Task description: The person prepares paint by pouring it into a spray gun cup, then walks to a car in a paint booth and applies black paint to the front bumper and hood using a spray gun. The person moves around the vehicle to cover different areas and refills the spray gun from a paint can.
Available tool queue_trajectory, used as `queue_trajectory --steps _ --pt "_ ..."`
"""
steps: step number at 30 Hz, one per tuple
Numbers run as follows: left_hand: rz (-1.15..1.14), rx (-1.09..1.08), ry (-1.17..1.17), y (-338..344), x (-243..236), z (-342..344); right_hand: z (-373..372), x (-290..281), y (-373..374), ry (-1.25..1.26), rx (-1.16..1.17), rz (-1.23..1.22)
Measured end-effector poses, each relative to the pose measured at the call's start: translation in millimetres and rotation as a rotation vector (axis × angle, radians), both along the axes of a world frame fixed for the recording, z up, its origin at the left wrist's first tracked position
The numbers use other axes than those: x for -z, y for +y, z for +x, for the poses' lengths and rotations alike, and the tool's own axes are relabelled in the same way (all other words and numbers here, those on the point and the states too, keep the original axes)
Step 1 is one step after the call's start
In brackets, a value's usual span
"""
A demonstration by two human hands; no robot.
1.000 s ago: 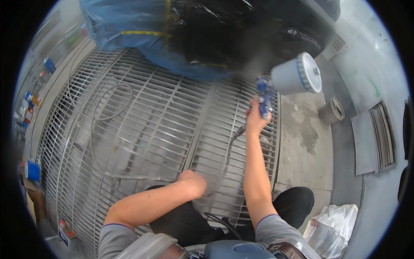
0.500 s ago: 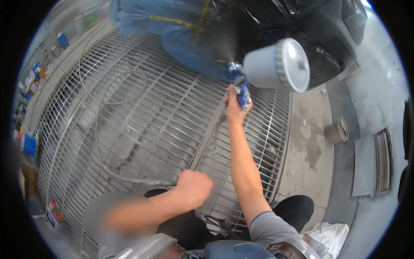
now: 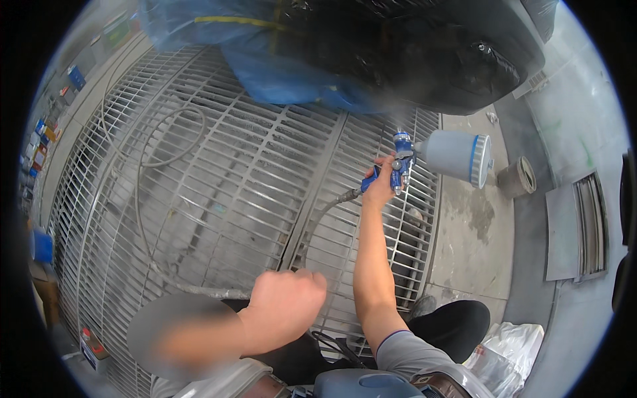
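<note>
My right hand (image 3: 381, 186) grips a blue and silver spray gun (image 3: 401, 162), fingers wrapped round its handle. A large pale paint cup (image 3: 454, 156) with a blue ring sticks out sideways to the right of the gun. Mist leaves the nozzle toward the lower edge of a dark, rounded body panel (image 3: 458, 73), just beyond it. Blue masking film (image 3: 279, 73) with yellow tape covers the panel's left side. Low in front of me, my left hand (image 3: 288, 302) is closed in a fist around the grey air hose (image 3: 325, 211), which runs up to the gun; its fingertips are hidden.
Metal floor grating (image 3: 199, 199) lies below, with the hose looped over it at left. On the right stand a grey bucket (image 3: 517, 178) and a panel leaning on the wall (image 3: 577, 232). Cans and bottles line the left edge. A white plastic bag (image 3: 511, 351) sits lower right.
My right hand has brought the spray gun right and nearer to me, turning the cup more sideways. More hose shows behind the gun. My left fist has shifted only slightly.
</note>
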State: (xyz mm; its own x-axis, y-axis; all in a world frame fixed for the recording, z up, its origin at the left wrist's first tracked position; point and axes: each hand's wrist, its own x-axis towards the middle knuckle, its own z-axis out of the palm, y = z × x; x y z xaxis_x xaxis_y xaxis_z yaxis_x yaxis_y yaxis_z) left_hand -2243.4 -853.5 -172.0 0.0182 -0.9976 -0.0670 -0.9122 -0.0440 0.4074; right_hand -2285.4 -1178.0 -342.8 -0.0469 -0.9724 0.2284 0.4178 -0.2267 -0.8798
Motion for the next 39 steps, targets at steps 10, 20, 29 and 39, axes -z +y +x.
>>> queue_trajectory --steps 10,20,29,39 --pt "-0.032 0.011 -0.015 -9 3 -9 -59 36 -62 0.032 0.232 0.098" --pt "0.341 0.284 0.099 -26 5 2 -5 -32 15 0.341 -0.090 -0.069" --pt "0.302 0.349 0.154 -30 31 12 65 -149 70 0.404 -0.586 -0.378" --pt "0.370 0.448 0.037 -55 17 -17 -104 -136 -31 0.371 0.284 -0.180"
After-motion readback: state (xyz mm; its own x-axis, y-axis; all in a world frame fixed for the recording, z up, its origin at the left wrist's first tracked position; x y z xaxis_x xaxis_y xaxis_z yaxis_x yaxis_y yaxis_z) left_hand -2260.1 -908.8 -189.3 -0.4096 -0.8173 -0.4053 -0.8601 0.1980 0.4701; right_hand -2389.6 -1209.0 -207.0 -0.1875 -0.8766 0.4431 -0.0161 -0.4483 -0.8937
